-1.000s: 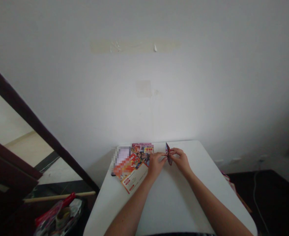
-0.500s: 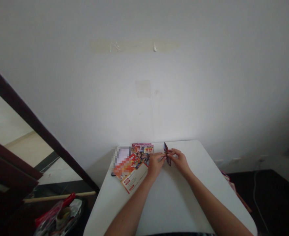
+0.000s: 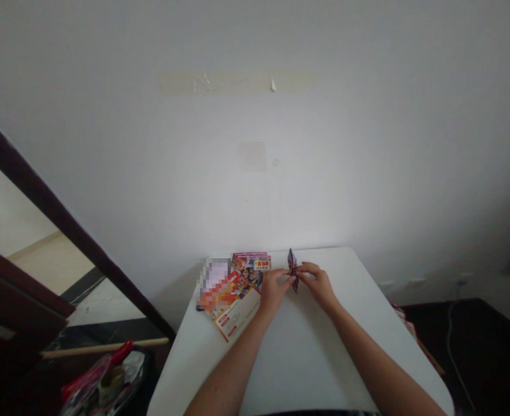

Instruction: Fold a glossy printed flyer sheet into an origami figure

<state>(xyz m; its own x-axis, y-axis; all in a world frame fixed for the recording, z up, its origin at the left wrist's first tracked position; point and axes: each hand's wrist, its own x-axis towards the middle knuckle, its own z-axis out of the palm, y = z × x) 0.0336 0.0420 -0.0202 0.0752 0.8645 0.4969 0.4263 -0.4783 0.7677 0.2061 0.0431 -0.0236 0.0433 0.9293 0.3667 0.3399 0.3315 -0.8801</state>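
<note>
A small folded piece of printed paper (image 3: pixel 292 259), dark and multicoloured with pointed ends, stands between my two hands near the far side of the white table. My left hand (image 3: pixel 274 288) pinches its middle from the left with the fingertips. From the right, my right hand (image 3: pixel 318 285) pinches the same paper, thumb and fingers closed on it. The finer folds are too small to make out. Just left of my left hand lie printed flyers (image 3: pixel 240 315), red, orange and cream, partly overlapping.
A blurred-out phone-like object (image 3: pixel 215 274) lies under the flyers at the table's (image 3: pixel 302 370) back left. The wall (image 3: pixel 324 144) rises right behind the table. An open bag of odds and ends (image 3: pixel 116 381) stands on the floor at the left; a cable (image 3: pixel 452 341) hangs at the right.
The folded paper has turned slightly between my fingers, so its upper part shows broader and lighter. Both hands have stayed nearly in place.
</note>
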